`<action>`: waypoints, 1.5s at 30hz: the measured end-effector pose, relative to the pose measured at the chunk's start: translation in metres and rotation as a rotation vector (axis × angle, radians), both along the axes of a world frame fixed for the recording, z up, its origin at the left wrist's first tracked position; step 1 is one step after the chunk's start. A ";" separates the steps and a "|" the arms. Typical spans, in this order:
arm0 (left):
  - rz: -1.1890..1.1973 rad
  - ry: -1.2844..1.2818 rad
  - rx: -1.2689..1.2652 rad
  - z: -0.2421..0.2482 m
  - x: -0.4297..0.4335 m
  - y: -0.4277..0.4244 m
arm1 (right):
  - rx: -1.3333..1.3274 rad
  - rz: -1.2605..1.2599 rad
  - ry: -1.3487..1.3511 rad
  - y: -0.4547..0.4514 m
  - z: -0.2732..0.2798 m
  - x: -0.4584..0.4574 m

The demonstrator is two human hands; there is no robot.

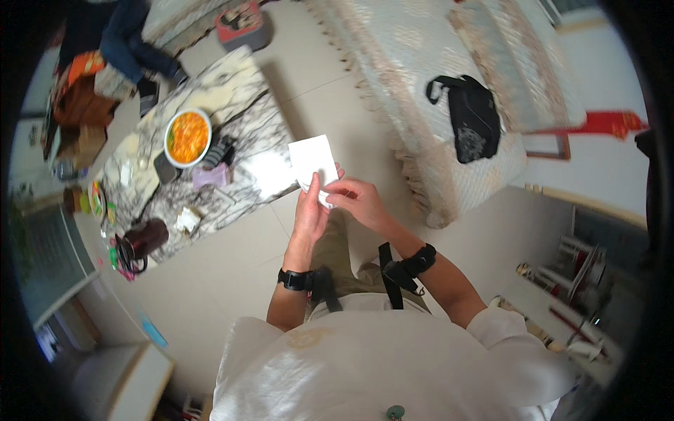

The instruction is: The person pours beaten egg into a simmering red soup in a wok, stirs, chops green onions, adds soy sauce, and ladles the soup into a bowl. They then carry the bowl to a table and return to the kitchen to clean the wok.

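Note:
A small white sheet, likely paper or card (315,158), is held up before me, beyond the right edge of the marble-topped table (253,126). My left hand (311,213) grips its lower part, the thumb lying upright on its face. At the bottom edge of the sheet, the fingers of my right hand (359,200) pinch a folded or layered part. The sheet's far end points away from me. Black straps with small devices circle both wrists.
On the table stand a white bowl of orange food (188,138), a purple packet (211,176), crumpled tissue (188,220) and a dark red jug (145,237). A black bag (474,118) lies on the covered sofa. Another person's legs (129,47) are beyond the table, near a pink-and-grey box (242,26).

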State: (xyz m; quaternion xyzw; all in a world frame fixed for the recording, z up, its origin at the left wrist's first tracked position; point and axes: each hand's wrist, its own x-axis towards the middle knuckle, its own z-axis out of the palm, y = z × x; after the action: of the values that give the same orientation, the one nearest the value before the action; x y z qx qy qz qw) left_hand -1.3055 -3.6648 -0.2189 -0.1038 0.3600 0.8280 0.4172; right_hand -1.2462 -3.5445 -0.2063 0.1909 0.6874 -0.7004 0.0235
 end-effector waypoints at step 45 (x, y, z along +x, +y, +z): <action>-1.775 1.399 0.631 0.217 0.846 0.894 | 0.241 -1.724 0.422 0.718 0.191 0.926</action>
State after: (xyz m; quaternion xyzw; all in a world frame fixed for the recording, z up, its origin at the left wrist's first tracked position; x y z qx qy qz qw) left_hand -0.4595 -2.7707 -0.0024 0.7695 0.2359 0.1757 0.5668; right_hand -0.3202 -2.8269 -0.0148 0.5097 0.3641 -0.4181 -0.6579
